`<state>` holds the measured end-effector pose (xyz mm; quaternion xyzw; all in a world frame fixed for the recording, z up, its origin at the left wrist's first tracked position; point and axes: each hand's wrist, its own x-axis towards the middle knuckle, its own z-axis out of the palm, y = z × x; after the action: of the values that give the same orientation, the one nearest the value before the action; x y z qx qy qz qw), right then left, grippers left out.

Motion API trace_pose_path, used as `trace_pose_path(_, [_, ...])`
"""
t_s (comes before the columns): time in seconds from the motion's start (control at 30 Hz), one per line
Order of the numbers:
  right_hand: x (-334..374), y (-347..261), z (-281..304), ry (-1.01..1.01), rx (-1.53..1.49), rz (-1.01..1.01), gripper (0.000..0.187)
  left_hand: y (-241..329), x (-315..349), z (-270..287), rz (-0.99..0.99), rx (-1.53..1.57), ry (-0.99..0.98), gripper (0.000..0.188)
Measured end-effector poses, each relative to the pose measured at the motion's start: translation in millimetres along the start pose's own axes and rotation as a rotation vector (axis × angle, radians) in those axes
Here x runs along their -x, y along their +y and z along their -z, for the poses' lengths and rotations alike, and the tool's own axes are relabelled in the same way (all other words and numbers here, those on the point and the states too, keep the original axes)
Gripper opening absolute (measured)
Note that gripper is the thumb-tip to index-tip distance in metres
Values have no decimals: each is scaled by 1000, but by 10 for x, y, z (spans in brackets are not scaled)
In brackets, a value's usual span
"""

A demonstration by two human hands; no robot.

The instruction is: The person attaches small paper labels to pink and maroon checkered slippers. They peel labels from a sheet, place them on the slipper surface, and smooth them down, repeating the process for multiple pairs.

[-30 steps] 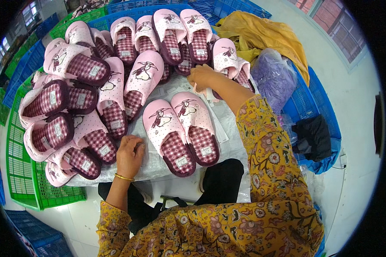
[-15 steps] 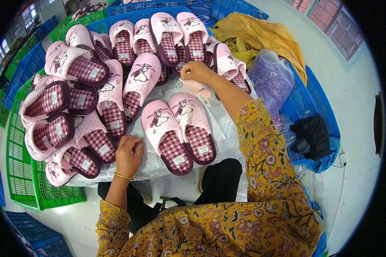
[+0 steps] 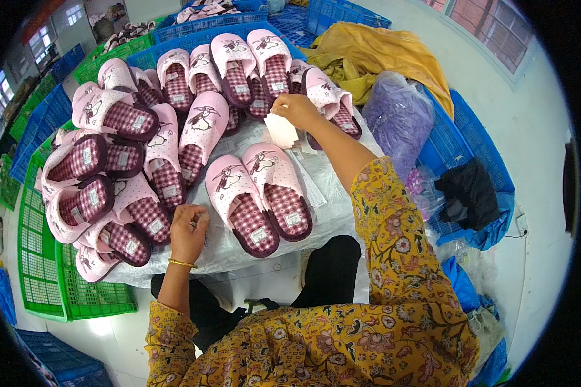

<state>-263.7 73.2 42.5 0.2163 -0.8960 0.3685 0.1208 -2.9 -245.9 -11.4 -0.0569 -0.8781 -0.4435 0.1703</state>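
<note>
A pair of pink slippers [image 3: 255, 197] lies side by side in front of me, with checked maroon insoles and a cartoon print on the toes. Beyond the pair, my right hand [image 3: 295, 111] is closed on a small stack of pale paper cards [image 3: 281, 131], pinched at its upper edge. My left hand [image 3: 188, 231] rests left of the pair with its fingers curled in, and nothing shows in it. Several more pink slippers [image 3: 203, 122] are heaped at the left and back of the plastic-covered table [image 3: 329, 222], some overlapping.
A green crate [image 3: 42, 251] stands at the left below the table's edge. To the right are a purple bundle in clear plastic [image 3: 400, 116], a yellow cloth [image 3: 394, 55], a blue crate [image 3: 478, 138] and a black cloth [image 3: 468, 193]. Paper strips [image 3: 311, 180] lie right of the pair.
The cards in my right hand have tilted up and show more of their pale faces. The whole view has shifted slightly; my left hand keeps its place beside the slippers.
</note>
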Motion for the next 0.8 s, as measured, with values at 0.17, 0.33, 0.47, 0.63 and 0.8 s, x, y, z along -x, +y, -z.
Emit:
trace_pose_path(0.17, [123, -237, 153, 213, -17, 147, 24, 152, -28, 0, -105, 7, 92, 16])
trace_pose_path(0.33, [826, -931, 231, 209, -339, 23, 21, 768, -97, -172, -125, 156, 106, 24])
trace_pose_path(0.47, [1712, -1465, -29, 208, -542, 147, 17, 1066, -84, -489, -28, 555, -88, 29])
trace_pose_path(0.63, [2416, -1434, 15, 456, -621, -86, 15, 1157, -36, -745, 80, 441, -349, 13])
trace_pose_path(0.8, [3074, -722, 309, 688, -42, -240, 22, 1396, -308, -1025, 139, 565, -375, 14])
